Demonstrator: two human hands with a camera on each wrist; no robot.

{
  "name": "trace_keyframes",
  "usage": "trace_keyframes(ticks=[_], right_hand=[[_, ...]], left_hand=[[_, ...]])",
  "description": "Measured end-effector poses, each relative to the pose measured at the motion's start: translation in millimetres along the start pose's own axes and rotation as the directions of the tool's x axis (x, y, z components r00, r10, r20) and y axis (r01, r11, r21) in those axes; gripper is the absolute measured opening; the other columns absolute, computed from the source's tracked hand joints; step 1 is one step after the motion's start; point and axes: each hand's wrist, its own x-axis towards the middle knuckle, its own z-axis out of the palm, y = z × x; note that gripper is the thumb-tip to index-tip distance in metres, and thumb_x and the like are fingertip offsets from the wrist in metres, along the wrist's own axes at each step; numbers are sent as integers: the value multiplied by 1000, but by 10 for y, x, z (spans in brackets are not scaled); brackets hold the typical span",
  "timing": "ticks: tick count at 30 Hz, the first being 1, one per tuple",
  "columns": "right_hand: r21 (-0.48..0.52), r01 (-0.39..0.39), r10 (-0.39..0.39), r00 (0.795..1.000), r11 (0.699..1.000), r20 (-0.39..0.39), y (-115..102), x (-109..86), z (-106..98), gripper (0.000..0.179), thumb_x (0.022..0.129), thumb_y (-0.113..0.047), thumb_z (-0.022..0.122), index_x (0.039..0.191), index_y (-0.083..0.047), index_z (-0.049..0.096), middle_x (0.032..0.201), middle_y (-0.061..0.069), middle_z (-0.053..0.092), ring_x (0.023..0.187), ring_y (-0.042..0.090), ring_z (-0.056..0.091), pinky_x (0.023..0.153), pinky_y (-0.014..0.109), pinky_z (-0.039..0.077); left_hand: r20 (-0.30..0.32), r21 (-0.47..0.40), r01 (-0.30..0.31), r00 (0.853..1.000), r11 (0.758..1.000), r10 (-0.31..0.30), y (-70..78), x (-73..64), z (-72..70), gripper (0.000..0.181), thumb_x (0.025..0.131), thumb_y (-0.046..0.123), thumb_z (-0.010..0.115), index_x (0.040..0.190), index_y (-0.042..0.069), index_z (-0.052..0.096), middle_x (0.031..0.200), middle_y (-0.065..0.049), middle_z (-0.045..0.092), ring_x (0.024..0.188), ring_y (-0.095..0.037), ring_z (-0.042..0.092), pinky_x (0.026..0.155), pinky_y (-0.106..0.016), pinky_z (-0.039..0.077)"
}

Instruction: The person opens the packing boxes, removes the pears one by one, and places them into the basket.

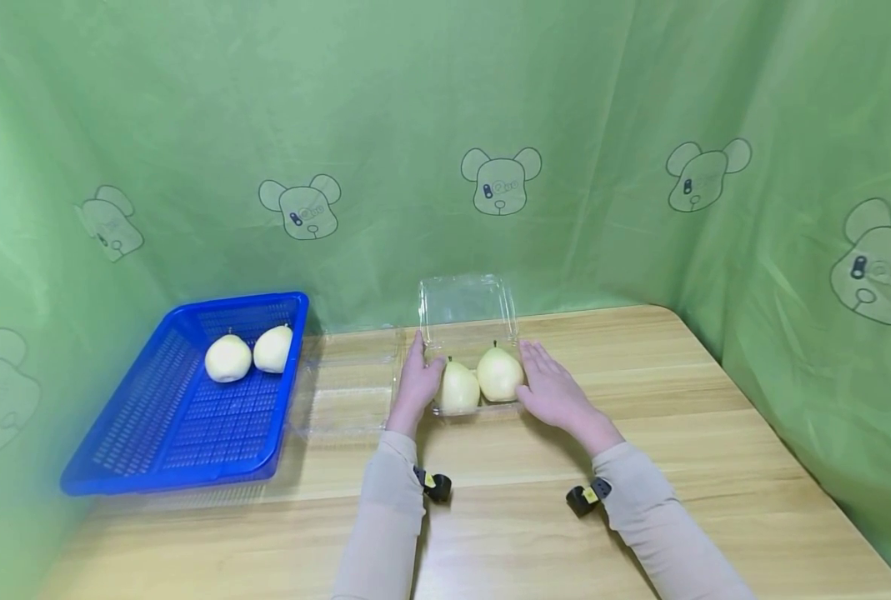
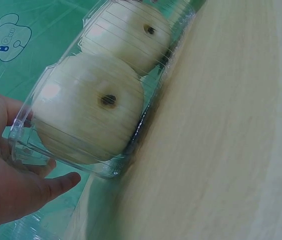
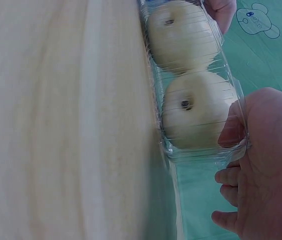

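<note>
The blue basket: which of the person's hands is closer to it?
Left. The left hand is at the side of the open-lidded clear container facing the blue basket; the right hand is at that container's opposite side, farther away.

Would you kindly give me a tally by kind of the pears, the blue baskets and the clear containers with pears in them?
Pears: 4 (2 in the basket, 2 in the container)
Blue basket: 1
Clear container with pears in it: 1
Total: 6
</note>
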Motion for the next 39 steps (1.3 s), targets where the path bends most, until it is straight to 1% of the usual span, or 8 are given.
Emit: trace_keyframes(ticks=[9,14,17,22,25,27,33,39], right_hand=[[-3,8,-8,1000,1000,-3,6,2,9,73,96,-29,41,153,5,10,161,24,13,150,41,12,122,54,16],[-3,6,-6,1000,1000,-3,15,11,20,73,96,-29,40,153,5,10,161,24,13,150,41,12,122,54,16],[-3,3,-3,1000,1000,-1,20,15,27,73,96,-29,40,153,5,10,161,24,13,150,41,12,122,54,16],[-5,5,-5,1000,1000,-3,27,13,30,73,96,-29,41,153,5,10,161,24,14,150,41,12,122,53,16],[-6,7,-7,1000,1000,-4,26,11,29,73,96,-29,41,153,5,10,161,24,14,150,41,12,122,54,16],[-5,7,-7,1000,1000,-3,25,13,32,73,96,-29,41,153,5,10,161,24,14,150,41,12,122,54,16],[4,7,-7,1000,1000,-1,28,19,39,74,96,-29,41,153,5,9,161,24,14,150,41,12,122,54,16],[6,8,-8,1000,1000,-9,34,23,40,73,95,-28,41,153,5,11,161,25,14,149,42,13,122,55,16]], left_hand=[[-18,-1,-21,1000,1000,21,5,-4,5,71,96,14,52,156,7,14,161,-18,22,149,-35,20,123,-48,14],[-11,-16,-2,1000,1000,2,-1,4,-1,71,97,16,52,156,8,13,160,-19,23,149,-36,21,123,-49,16],[1,-34,14,1000,999,-14,-1,7,-16,71,97,17,52,157,10,12,161,-16,22,149,-34,21,123,-49,16],[11,-57,22,1000,998,-22,12,3,-53,70,98,20,51,156,10,13,162,-13,20,150,-32,20,123,-46,16],[14,-65,21,1000,998,-20,33,-7,-76,70,98,20,51,156,8,15,162,-14,21,149,-31,22,123,-46,17],[16,-71,22,1000,997,-21,54,-18,-93,69,98,20,52,156,9,16,162,-14,21,149,-32,24,122,-47,19],[-8,-79,-15,1000,997,14,114,-39,-148,63,97,24,55,153,14,28,160,-12,28,146,-36,30,119,-51,27],[-28,-49,-75,997,996,73,211,-78,-196,56,96,24,58,147,10,39,155,-13,37,143,-39,34,117,-52,31]])
